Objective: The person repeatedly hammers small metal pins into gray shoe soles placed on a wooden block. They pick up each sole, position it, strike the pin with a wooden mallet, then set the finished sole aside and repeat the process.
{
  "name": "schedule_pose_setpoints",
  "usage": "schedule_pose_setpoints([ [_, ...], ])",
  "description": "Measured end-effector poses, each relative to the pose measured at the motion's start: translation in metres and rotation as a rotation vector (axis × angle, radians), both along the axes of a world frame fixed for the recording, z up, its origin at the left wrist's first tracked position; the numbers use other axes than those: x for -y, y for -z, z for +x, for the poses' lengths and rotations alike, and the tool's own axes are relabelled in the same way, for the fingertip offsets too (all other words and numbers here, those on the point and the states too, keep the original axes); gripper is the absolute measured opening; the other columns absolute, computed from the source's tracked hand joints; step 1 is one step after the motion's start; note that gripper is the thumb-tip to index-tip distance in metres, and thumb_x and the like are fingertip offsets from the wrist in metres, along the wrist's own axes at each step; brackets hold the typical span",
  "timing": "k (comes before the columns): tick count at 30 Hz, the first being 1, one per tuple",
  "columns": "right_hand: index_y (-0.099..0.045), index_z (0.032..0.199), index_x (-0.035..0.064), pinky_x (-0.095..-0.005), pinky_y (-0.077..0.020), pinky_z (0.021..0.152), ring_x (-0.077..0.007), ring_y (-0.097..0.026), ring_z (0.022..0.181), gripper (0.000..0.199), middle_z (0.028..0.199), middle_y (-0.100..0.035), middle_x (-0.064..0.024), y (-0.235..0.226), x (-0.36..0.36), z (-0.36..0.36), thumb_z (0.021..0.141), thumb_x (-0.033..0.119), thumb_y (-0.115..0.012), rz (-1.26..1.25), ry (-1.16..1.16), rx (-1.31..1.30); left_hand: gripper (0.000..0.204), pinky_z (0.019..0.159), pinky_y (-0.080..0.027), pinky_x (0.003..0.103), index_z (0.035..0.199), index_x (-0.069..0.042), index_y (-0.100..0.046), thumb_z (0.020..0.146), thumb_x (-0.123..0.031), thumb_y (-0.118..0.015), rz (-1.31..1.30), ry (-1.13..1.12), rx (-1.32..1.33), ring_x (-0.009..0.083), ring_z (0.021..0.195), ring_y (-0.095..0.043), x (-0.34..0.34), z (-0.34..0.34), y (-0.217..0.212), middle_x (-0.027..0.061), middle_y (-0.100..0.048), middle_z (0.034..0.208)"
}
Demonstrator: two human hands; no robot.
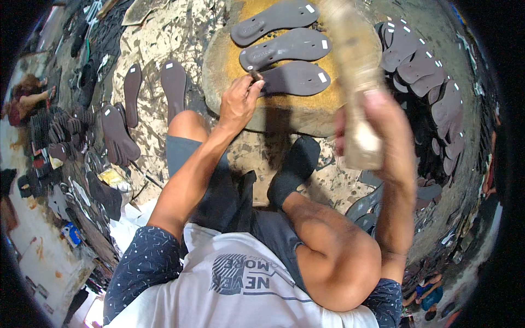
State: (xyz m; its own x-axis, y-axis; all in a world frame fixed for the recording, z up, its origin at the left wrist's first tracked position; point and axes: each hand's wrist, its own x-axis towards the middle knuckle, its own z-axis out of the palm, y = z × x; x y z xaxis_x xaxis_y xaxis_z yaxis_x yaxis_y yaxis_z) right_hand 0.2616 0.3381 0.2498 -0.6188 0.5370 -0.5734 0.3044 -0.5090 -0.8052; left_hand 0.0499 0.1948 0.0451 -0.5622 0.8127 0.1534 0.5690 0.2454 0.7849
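My left hand (pixel 238 103) is closed in a pinch at the left end of the nearest dark brown shoe sole (pixel 301 79). Between its fingertips stands a small dark tool (pixel 255 75), mostly hidden, so its exact kind is unclear. Two more soles, a middle one (pixel 290 48) and a far one (pixel 276 22), lie beyond it, each with a small white label at the right end. My right hand (pixel 391 134), blurred by motion, grips a thick pale wooden club (pixel 353 54) raised over the right side of the yellowish work slab (pixel 333 112).
Overlapping soles (pixel 424 71) lie in a curved row on the right. Separate soles, including one long sole (pixel 174 87), rest left of the slab. Piled dark pieces (pixel 65 128) stand further left, near another person (pixel 30 98). My bent knees and dark-covered foot (pixel 295 167) are close to the slab.
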Motion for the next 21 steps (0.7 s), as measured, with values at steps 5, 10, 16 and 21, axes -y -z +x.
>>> schedule_pose_setpoints([
  [5, -0.057, 0.119, 0.002, -0.031, -0.0548, 0.068, -0.0172, -0.066, 0.074, 0.045, 0.089, -0.068, -0.0104, 0.026, 0.017, 0.011, 0.102, 0.044, -0.057, 0.718, 0.142, -0.673, 0.012, 0.08, -0.052, 0.044, 0.099, 0.0, -0.067, 0.093, -0.01, -0.069, 0.14, 0.08, -0.061, 0.0371, 0.091, -0.065, -0.01, 0.01, 0.007, 0.017, -0.068, 0.093],
  [10, -0.053, 0.135, 0.0028, -0.0296, -0.0531, 0.077, -0.0149, -0.063, 0.084, 0.05, 0.096, -0.066, -0.0091, 0.121, 0.022, 0.004, 0.103, 0.041, -0.058, 0.178, -0.436, 0.043, 0.022, 0.085, -0.052, 0.046, 0.105, 0.001, -0.066, 0.091, -0.014, -0.072, 0.129, 0.146, -0.404, 0.041, 0.098, -0.064, -0.004, -0.019, 0.031, 0.0211, -0.066, 0.102],
  [16, -0.054, 0.132, 0.0033, -0.0289, -0.0541, 0.064, -0.0126, -0.063, 0.074, 0.051, 0.088, -0.063, -0.0024, 0.175, 0.051, 0.039, 0.104, 0.046, -0.057, -0.102, -0.112, 0.018, 0.025, 0.073, -0.056, 0.04, 0.104, -0.003, -0.064, 0.1, -0.028, -0.066, 0.339, -0.453, 1.083, 0.0199, 0.095, -0.066, -0.016, -0.004, -0.012, 0.0161, -0.068, 0.098],
  [21, -0.048, 0.134, -0.0026, -0.0364, -0.0512, 0.091, -0.0172, -0.059, 0.102, 0.065, 0.117, -0.063, -0.0119, 0.159, 0.05, 0.01, 0.094, 0.042, -0.073, 0.35, -0.069, -0.001, 0.028, 0.078, -0.054, 0.046, 0.103, -0.002, -0.064, 0.095, -0.028, -0.07, 0.039, 0.531, -0.066, 0.0356, 0.091, -0.067, 0.009, 0.028, -0.017, 0.0187, -0.067, 0.096],
])
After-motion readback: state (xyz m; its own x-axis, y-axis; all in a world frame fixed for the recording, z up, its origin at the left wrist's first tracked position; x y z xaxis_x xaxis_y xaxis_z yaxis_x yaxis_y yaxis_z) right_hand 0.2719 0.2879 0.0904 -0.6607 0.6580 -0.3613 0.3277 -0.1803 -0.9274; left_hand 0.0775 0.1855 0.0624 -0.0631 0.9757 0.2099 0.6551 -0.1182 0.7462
